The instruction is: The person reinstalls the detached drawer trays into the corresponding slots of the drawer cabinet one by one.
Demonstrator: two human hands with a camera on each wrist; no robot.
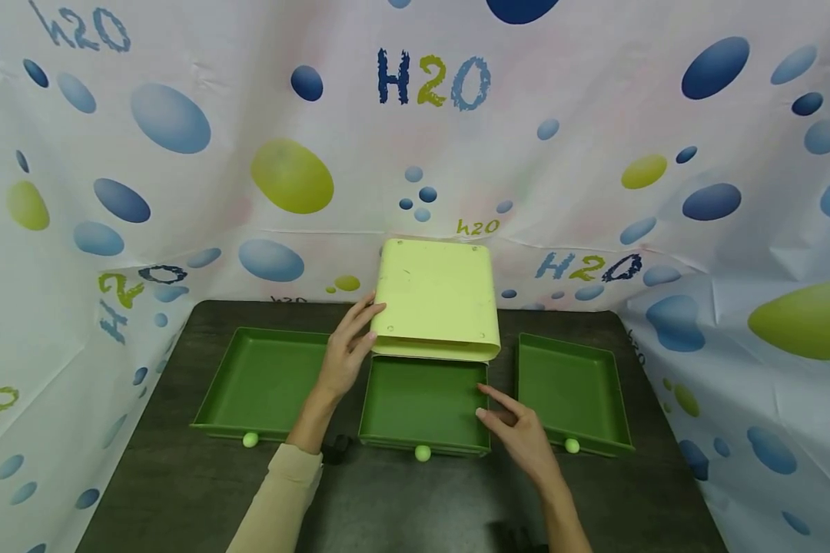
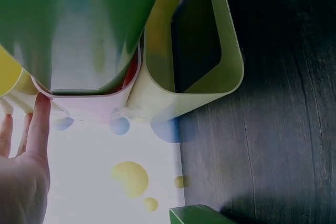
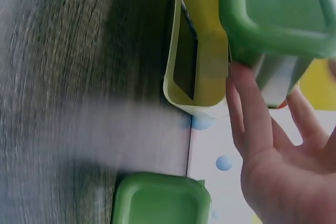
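A stacked drawer unit has a pale yellow top (image 1: 436,296), a pinkish middle tier (image 2: 86,106) and a yellow-green lower tier (image 2: 157,100) with an open front. A green drawer (image 1: 425,403) with a round knob juts out from the middle tier. My left hand (image 1: 346,353) rests at the unit's left side, fingers extended, one fingertip against the pinkish tier's rim. At the drawer's right wall is my right hand (image 1: 515,430), its fingers loosely extended. In the right wrist view, those fingers (image 3: 254,114) reach up beside the drawer's underside; exact contact is unclear.
One green drawer (image 1: 270,376) lies on the dark table (image 1: 380,507) to the left, another (image 1: 574,388) to the right, each with a round knob. Behind the unit hangs a white sheet (image 1: 360,169) with coloured spots, which also covers both sides.
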